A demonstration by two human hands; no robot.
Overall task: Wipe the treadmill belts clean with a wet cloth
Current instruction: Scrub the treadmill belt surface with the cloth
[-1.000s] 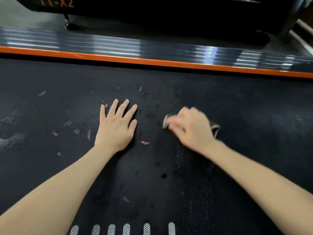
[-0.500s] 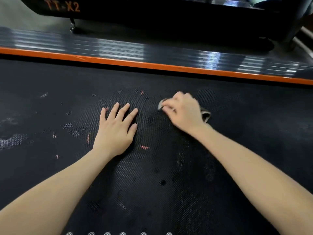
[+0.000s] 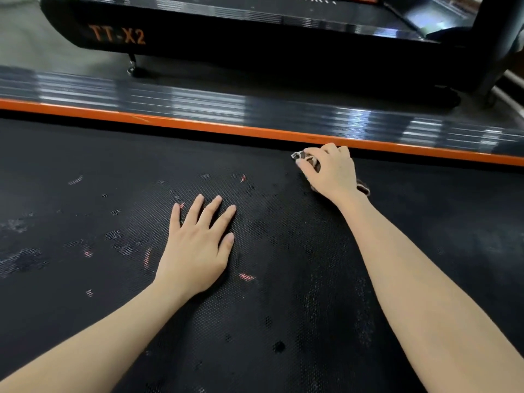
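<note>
A black textured treadmill belt (image 3: 99, 165) fills most of the view, speckled with grey and reddish marks on its left half. My left hand (image 3: 198, 245) lies flat on the belt with its fingers spread. My right hand (image 3: 331, 171) grips a small grey-brown cloth (image 3: 304, 158) and presses it on the belt close to the far edge. Most of the cloth is hidden under the hand; a corner shows at the fingertips and another by the wrist.
An orange strip (image 3: 198, 124) and a glossy dark side rail (image 3: 184, 100) border the belt's far side. Beyond the rail stands another black treadmill marked TT-X2 (image 3: 117, 35) on a grey floor (image 3: 22, 43).
My right hand slid the cloth away from me across the belt, from beside the left hand up to the orange edge. The left hand stayed flat in place.
</note>
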